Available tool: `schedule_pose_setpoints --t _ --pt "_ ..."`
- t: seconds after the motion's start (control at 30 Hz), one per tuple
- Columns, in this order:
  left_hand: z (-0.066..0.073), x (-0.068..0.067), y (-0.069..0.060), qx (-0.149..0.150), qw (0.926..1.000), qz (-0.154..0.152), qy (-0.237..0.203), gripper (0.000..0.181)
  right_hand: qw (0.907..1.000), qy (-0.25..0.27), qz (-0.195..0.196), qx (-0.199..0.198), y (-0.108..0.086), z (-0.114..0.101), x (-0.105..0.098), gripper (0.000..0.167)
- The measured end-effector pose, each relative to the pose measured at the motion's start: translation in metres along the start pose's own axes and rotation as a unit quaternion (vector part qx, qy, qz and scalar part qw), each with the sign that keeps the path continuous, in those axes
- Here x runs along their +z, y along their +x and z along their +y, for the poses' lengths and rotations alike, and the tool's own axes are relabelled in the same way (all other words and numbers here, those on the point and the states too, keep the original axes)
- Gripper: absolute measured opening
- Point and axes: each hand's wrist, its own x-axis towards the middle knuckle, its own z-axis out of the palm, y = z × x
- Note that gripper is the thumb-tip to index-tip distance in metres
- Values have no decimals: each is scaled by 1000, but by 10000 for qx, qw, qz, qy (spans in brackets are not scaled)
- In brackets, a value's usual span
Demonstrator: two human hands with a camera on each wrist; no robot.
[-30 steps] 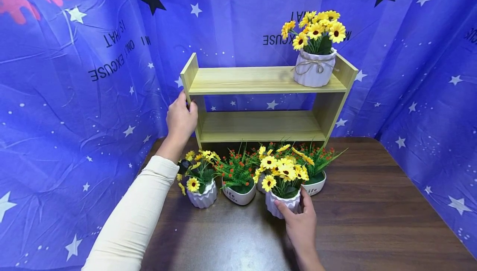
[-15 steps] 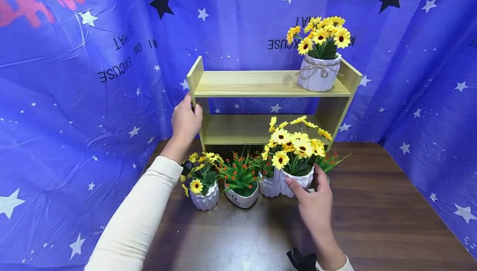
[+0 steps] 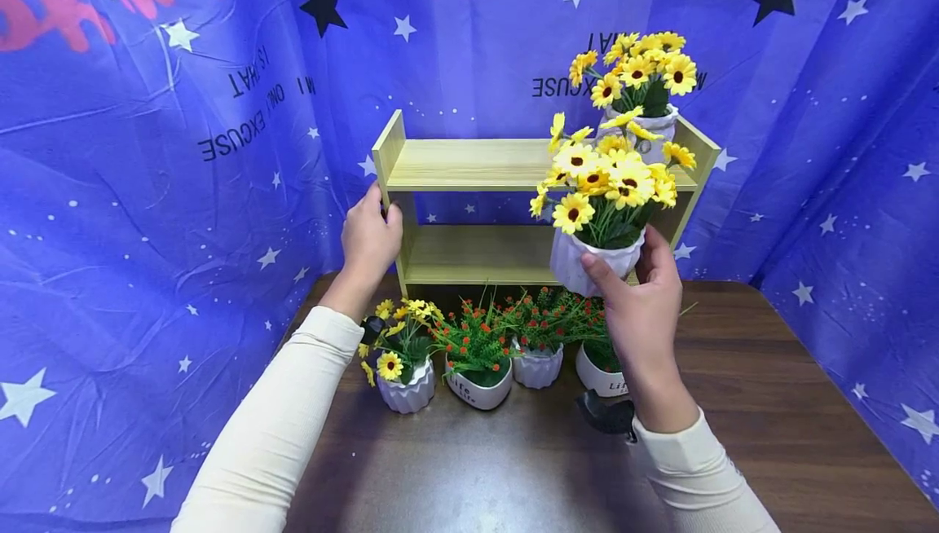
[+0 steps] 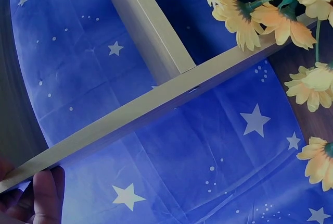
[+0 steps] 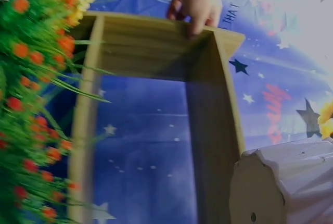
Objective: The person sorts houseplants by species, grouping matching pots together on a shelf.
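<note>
A light wooden two-tier shelf stands at the back of the table. My left hand grips its left side panel just below the top board; the left wrist view shows fingers around the panel edge. My right hand holds a white ribbed pot of yellow flowers in the air, in front of the shelf's right half. Behind it, a twine-tied white pot with yellow flowers sits on the top board's right end, partly hidden. In the right wrist view the held pot's base shows at lower right.
On the table, in front of the shelf, stand a yellow-flowered pot, a red-flowered "Life" pot, a ribbed red-flowered pot and another "Life" pot. A blue starred curtain surrounds the table.
My right hand has lifted the yellow-flowered pot from low over the table, up and slightly right, to shelf height. My left hand has kept its grip on the side panel.
</note>
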Motion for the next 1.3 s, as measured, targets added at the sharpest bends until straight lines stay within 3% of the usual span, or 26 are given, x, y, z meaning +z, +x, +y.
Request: schedule_pose_setpoints --t 0.27,0.47,0.77,0.93,1.3 --pt "4 1 3 80 10000 14 22 28 9978 536 -204 -332 38 -18 14 62" --pt "3 3 1 68 10000 26 27 27 9961 730 -310 -378 54 -21 28 63" --pt "0 2 0 -12 10000 21 88 30 9975 540 -439 -118 66 -18 48 63" --pt "1 0 0 -16 9999 30 99 29 9987 160 -477 -19 71 -20 53 64" --pt "-1 2 0 22 10000 51 30 28 9962 -585 -584 278 101 0 61 69"
